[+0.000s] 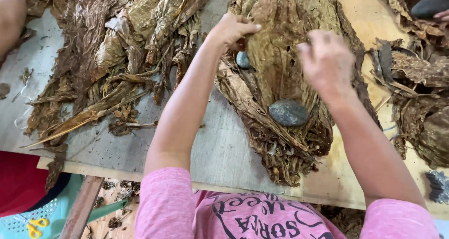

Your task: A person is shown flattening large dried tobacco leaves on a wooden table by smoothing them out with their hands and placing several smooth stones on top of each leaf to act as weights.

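Left hand (231, 31) fingers pinch the top dried leaf (276, 47), right hand (327, 64) blurred, its grip unreadable; tug carelessly and that brittle leaf may tear beneath the grey stone (288, 113).

Brown, all brown here: the flattened leaf stack (285, 57) runs tan down its middle and darkens to deep brown at its frayed edges. A mottled grey stone (288, 113) sits on it. The loose leaf pile (117, 47) near the counter's left edge mixes pale gold with dark brown. The counter (220, 145) shows weathered grey, then bare yellowish wood toward its right edge. Sleeves (163, 206) are pink.
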